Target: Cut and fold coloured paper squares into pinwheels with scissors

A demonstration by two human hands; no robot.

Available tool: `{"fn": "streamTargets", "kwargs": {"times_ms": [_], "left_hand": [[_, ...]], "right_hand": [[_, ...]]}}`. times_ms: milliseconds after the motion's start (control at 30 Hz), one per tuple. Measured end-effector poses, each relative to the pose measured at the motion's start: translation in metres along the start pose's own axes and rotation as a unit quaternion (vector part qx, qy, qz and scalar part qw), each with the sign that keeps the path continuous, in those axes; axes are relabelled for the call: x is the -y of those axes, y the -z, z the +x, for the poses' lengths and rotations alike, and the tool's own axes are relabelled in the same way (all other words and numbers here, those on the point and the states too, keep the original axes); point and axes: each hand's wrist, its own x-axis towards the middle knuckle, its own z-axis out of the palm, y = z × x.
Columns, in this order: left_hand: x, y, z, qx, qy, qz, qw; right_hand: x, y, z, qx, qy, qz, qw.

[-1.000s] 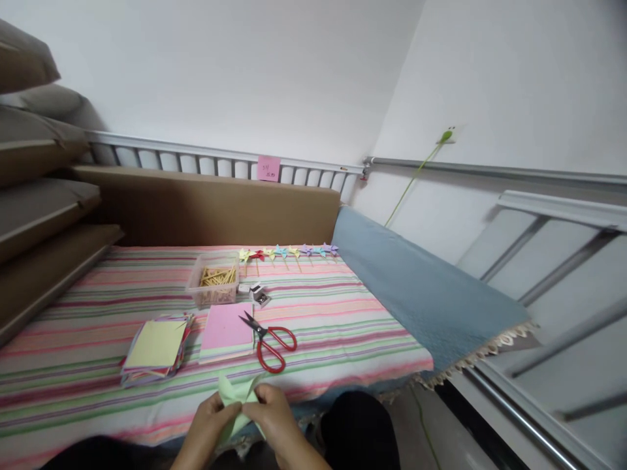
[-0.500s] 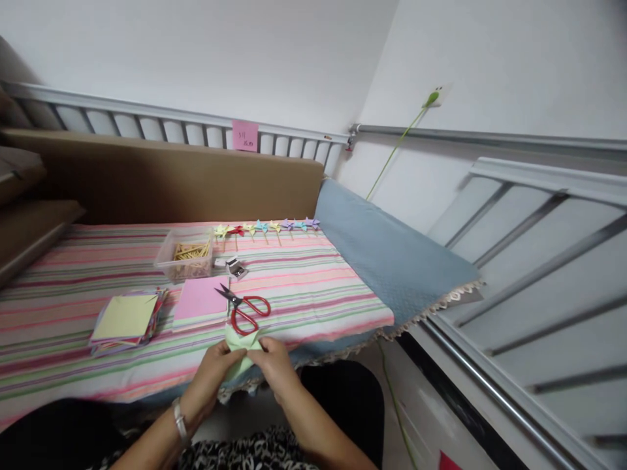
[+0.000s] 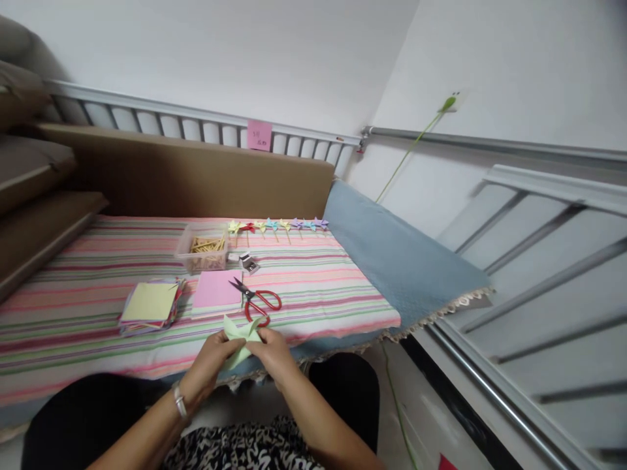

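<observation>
Between my two hands is a light green paper pinwheel (image 3: pixel 238 356), its flaps partly curled inward. My left hand (image 3: pixel 215 356) pinches its left side, with the thumb on top of the paper. From the right, my right hand (image 3: pixel 271 350) grips the other side near the middle; the fingertips underneath are hidden. Just beyond the paper lie red-handled scissors (image 3: pixel 249 295), slightly open, blades pointing away to the left. A pink paper stack (image 3: pixel 218 289) lies beside the blades. Farther left is a stack of cut squares with a yellow sheet (image 3: pixel 149 302) on top.
A clear plastic box (image 3: pixel 202 261) holds wooden sticks. Near it sits a small opened box of pins (image 3: pixel 249 263). Several finished pinwheels on sticks (image 3: pixel 272 225) line the back. A cardboard panel (image 3: pixel 196 179) stands behind the striped cloth (image 3: pixel 313 287), and blue fabric (image 3: pixel 392 254) lies right.
The view has swung slightly left. A pointed flap of the green paper now stands up more at its left, and both hands stay closed on it.
</observation>
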Motion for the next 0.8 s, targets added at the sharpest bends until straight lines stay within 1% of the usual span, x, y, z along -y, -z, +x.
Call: {"fn": "streamTargets", "kwargs": {"times_ms": [167,267,333,433,533,600,667,800], "left_hand": [[0.000,0.026,-0.006,-0.029,-0.008,-0.022,0.999],[0.002,0.048,-0.008,-0.035,-0.021,-0.030,0.999],[0.003,0.065,-0.008,-0.054,-0.032,-0.033,0.997],[0.001,0.092,-0.010,-0.079,-0.028,-0.058,0.995],[-0.005,0.117,-0.012,-0.097,-0.008,-0.116,0.988],[-0.011,0.131,-0.014,-0.115,-0.004,-0.154,0.981],[-0.018,0.142,-0.014,-0.135,-0.009,-0.182,0.974],[-0.028,0.155,-0.013,-0.179,-0.021,-0.218,0.959]], "right_hand": [[0.003,-0.026,0.013,0.034,-0.015,-0.033,0.999],[0.002,-0.045,0.024,0.058,-0.023,-0.057,0.996],[0.003,-0.062,0.032,0.078,-0.026,-0.063,0.995],[0.003,-0.090,0.042,0.109,-0.031,-0.051,0.992],[0.004,-0.112,0.051,0.136,-0.032,-0.015,0.990],[0.004,-0.117,0.060,0.142,-0.030,0.004,0.989],[0.001,-0.114,0.071,0.132,-0.025,0.006,0.991],[-0.020,-0.091,0.091,0.081,-0.010,-0.011,0.997]]}}
